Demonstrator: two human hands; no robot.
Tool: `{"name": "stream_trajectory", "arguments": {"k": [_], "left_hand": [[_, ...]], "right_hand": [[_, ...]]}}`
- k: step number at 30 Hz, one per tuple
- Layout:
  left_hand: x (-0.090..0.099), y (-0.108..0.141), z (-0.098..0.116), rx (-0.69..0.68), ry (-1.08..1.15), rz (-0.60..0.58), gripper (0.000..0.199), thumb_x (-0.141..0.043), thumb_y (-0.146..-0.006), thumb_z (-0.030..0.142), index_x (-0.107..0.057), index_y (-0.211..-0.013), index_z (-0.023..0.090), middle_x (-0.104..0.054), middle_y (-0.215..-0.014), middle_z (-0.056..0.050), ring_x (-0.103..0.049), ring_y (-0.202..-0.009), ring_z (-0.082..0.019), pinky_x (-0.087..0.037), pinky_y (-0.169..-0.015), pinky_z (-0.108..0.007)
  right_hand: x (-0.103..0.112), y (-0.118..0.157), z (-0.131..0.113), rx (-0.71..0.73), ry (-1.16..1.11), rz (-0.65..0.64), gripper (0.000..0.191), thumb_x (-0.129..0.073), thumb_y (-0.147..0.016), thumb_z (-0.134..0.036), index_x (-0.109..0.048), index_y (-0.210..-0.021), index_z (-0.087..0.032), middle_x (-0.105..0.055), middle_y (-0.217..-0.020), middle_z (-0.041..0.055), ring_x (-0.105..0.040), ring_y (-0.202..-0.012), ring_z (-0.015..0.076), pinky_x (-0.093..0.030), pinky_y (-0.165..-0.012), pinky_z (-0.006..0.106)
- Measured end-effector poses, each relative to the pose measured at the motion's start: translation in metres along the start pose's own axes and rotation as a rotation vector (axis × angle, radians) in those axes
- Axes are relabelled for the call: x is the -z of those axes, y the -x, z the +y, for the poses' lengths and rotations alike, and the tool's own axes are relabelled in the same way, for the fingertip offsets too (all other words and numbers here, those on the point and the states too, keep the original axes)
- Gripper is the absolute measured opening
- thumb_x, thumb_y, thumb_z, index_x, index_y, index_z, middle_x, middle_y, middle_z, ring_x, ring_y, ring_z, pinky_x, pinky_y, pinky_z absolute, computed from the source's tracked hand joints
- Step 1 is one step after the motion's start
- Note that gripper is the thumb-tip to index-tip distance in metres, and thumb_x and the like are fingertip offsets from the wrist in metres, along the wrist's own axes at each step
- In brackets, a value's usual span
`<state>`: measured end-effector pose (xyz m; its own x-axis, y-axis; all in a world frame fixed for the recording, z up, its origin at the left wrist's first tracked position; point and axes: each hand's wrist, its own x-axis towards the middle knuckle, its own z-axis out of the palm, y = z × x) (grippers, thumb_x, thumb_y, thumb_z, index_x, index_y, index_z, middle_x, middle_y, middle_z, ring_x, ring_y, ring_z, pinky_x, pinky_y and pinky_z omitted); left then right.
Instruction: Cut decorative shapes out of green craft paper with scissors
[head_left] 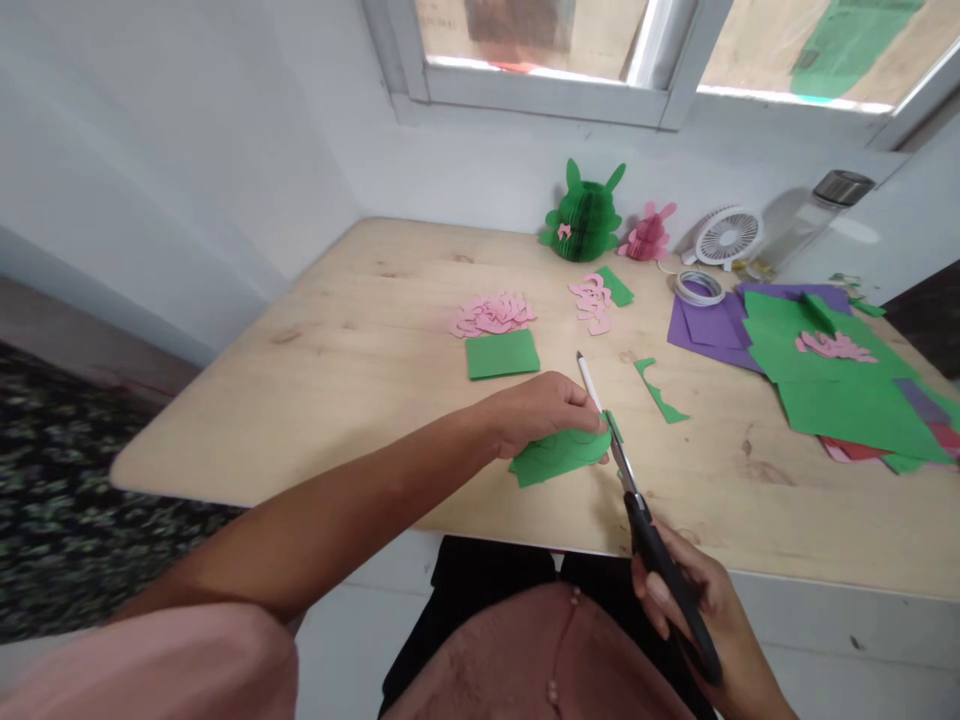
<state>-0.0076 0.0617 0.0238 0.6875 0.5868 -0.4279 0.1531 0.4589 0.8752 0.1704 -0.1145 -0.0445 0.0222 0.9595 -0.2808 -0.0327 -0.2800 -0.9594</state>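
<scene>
My left hand (pixel 541 415) pinches a piece of green paper (pixel 559 455) with pencil lines on it, above the wooden table (pixel 315 400). My right hand (pixel 694 600) holds black-handled scissors (pixel 637 510), whose steel blades close on the paper's edge. A cut green strip (pixel 660 395) lies just beyond the blades. Further off sit a green paper square (pixel 502 354), a heap of pink paper cutouts (pixel 493 315) and a smaller pink heap (pixel 592 303).
Stacked green and purple paper sheets (pixel 832 365) cover the table's right side. A green honeycomb paper rabbit (pixel 583 215), a pink one (pixel 649 235), a small white fan (pixel 727 237), a tape roll (pixel 699 287) and a glass bottle (pixel 810 225) stand along the back, beneath a window.
</scene>
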Motion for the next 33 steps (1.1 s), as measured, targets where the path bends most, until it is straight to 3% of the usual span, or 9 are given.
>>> {"name": "stream_trajectory", "arguments": {"k": [7,16,20,24,29,33], "left_hand": [[0.002,-0.001,-0.002,0.004,0.004,-0.025,0.008,-0.067,-0.064,0.018,-0.064,-0.058,0.013,-0.071,-0.064,-0.007,-0.065,-0.059,-0.015,-0.049,-0.057,-0.025],[0.001,-0.001,-0.007,-0.025,0.012,-0.025,0.010,-0.067,-0.063,0.020,-0.062,-0.056,0.014,-0.069,-0.063,-0.006,-0.064,-0.060,-0.016,-0.047,-0.058,-0.025],[0.000,0.002,-0.012,-0.051,-0.023,0.082,0.014,-0.070,-0.063,0.025,-0.062,-0.057,0.015,-0.063,-0.058,-0.001,-0.053,-0.051,-0.010,-0.035,-0.048,-0.021],[-0.004,0.007,-0.016,-0.096,-0.021,0.201,0.016,-0.070,-0.063,0.030,-0.063,-0.058,0.016,-0.050,-0.049,0.004,-0.036,-0.043,-0.006,-0.023,-0.043,-0.021],[-0.014,0.015,-0.023,-0.087,0.124,0.311,0.016,-0.071,-0.062,0.031,-0.067,-0.062,0.016,-0.053,-0.054,0.003,-0.041,-0.048,-0.007,-0.027,-0.048,-0.022],[-0.022,0.019,-0.029,-0.151,0.240,0.320,0.015,-0.072,-0.065,0.029,-0.067,-0.063,0.015,-0.056,-0.058,0.002,-0.044,-0.051,-0.007,-0.032,-0.053,-0.022]], "right_hand": [[0.002,0.000,0.005,-0.004,-0.048,-0.016,0.053,-0.074,-0.072,-0.044,-0.064,-0.119,-0.021,-0.046,-0.060,-0.0031,-0.028,-0.044,0.0068,-0.022,-0.038,0.019],[0.003,0.003,0.015,-0.053,-0.079,0.051,0.055,-0.076,-0.071,-0.037,-0.062,-0.122,-0.023,-0.047,-0.055,-0.0052,-0.028,-0.038,0.0054,-0.020,-0.035,0.019],[0.001,0.003,0.006,-0.052,-0.068,0.089,0.055,-0.075,-0.071,-0.041,-0.062,-0.121,-0.024,-0.050,-0.058,-0.0033,-0.032,-0.039,0.0074,-0.024,-0.035,0.020],[-0.001,0.003,-0.004,-0.036,-0.062,0.090,0.047,-0.073,-0.071,-0.047,-0.067,-0.108,-0.019,-0.052,-0.058,-0.0014,-0.035,-0.039,0.0083,-0.027,-0.036,0.021],[-0.007,0.001,-0.007,-0.020,-0.098,0.122,0.038,-0.071,-0.073,-0.048,-0.066,-0.095,-0.018,-0.050,-0.052,-0.0027,-0.035,-0.038,0.0079,-0.026,-0.035,0.020],[-0.011,-0.001,-0.007,-0.013,-0.139,0.151,0.044,-0.073,-0.072,-0.047,-0.064,-0.105,-0.018,-0.052,-0.055,-0.0027,-0.036,-0.038,0.0075,-0.028,-0.036,0.020]]}}
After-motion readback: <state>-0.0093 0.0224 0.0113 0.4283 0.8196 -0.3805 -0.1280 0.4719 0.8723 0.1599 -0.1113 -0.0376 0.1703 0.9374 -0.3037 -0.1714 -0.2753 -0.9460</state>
